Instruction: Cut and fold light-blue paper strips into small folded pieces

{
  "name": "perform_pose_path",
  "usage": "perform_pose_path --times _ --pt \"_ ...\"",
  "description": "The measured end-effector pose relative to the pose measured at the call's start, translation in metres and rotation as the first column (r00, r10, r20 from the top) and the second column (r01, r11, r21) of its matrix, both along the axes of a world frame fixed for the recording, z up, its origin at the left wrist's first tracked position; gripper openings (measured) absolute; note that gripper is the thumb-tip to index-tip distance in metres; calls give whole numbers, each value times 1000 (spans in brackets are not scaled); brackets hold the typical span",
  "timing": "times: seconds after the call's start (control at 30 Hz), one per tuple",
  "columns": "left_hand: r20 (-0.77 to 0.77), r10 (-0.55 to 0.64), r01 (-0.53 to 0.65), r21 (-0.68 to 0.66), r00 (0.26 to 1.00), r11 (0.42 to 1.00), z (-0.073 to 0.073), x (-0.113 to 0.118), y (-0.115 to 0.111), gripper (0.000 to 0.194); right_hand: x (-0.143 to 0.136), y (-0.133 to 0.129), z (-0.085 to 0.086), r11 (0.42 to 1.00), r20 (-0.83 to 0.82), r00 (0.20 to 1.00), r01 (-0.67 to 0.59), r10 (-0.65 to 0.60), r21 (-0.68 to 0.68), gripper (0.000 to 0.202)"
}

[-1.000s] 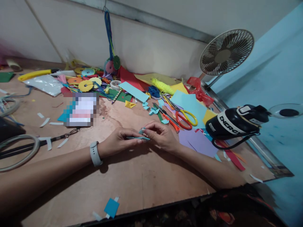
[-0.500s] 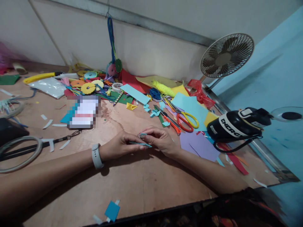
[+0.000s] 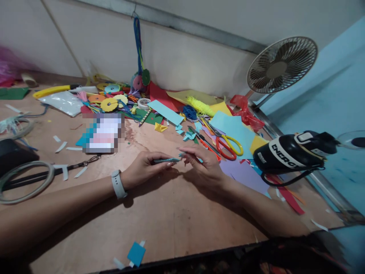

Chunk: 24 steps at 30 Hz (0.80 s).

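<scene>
A small folded piece of light blue paper [image 3: 165,160] is pinched flat between the thumb and fingers of my left hand [image 3: 146,165], which wears a watch with a pale strap. My right hand [image 3: 203,163] is at the paper's right end, its fingers curled around a small light blue bit [image 3: 181,155]. Whether that bit is joined to the folded paper I cannot tell. Just beyond my right hand lie small folded light blue paper pieces [image 3: 189,136], a cutter [image 3: 209,146] and scissors [image 3: 229,146] with red and yellow handles.
A black bottle [image 3: 262,158] lies at the right, near purple paper [image 3: 243,175]. A fan [image 3: 276,70] stands behind it. Coloured paper and yarn line the wall. A blurred phone-like object [image 3: 104,133] lies left, and a blue paper square [image 3: 136,254] near the front edge.
My right hand has shifted slightly right and its fingers have loosened from their closer grip on the paper. My left hand still holds the folded paper. The camera view has shifted a little.
</scene>
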<state>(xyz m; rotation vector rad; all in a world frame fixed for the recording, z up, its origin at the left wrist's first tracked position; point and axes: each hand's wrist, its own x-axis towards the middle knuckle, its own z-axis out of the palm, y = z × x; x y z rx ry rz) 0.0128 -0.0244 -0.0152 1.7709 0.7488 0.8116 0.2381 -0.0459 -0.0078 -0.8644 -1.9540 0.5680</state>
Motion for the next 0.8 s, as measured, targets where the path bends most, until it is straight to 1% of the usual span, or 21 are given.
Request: perform_pose_path --times 0.1,0.2,0.27,0.4,0.53,0.8 --pt "12 27 -27 -19 1000 999 -1 0 1 21 3 2 1 980 132 991 -19 -8 200 30" --pt "31 33 -32 -41 999 999 -1 0 0 22 4 1 1 953 202 978 -19 -44 303 31" --pt "33 37 -36 -30 999 999 -1 0 0 21 3 0 0 941 224 972 -7 -72 337 32" --pt "11 35 -35 19 999 999 0 0 1 20 2 0 -2 934 224 969 15 -102 358 29" --pt "11 16 -17 54 1000 998 2 0 1 20 2 0 -3 936 249 963 7 -102 353 27" --pt "15 18 -19 22 1000 1000 6 2 -1 21 2 -2 -2 948 276 957 -3 -90 317 28"
